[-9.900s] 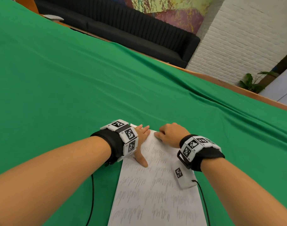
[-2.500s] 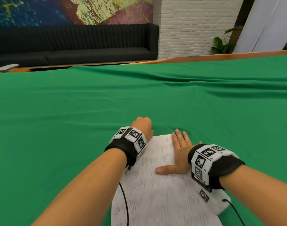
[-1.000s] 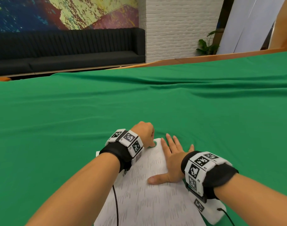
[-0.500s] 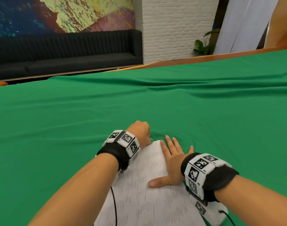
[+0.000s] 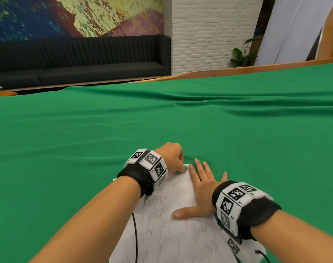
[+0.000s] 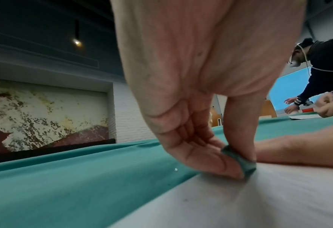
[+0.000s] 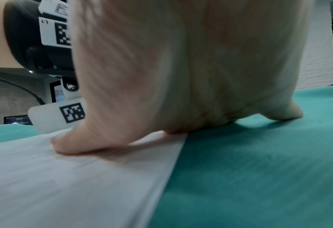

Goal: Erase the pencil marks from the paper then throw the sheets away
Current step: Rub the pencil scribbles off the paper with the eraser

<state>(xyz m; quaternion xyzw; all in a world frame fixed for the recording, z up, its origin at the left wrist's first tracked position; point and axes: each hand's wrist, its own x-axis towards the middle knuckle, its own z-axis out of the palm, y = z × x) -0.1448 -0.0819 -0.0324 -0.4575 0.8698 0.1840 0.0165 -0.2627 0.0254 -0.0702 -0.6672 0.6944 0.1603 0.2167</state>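
Left hand (image 5: 172,157) pinches the eraser (image 6: 238,159) in a closed grip, pressed on the far corner of the paper (image 5: 162,224) on the desk (image 5: 67,149). Right hand (image 5: 201,188) lies flat, fingers released, pinning the sheet. Advise short, light strokes running away from the pinning hand; many marks remain.

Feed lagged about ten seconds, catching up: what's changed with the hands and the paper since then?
The hands swapped roles: the left hand now pinches the green eraser at the paper's far corner, and the right hand presses flat on the sheet. Most pencil marks remain on the paper, which lies on the green cloth.
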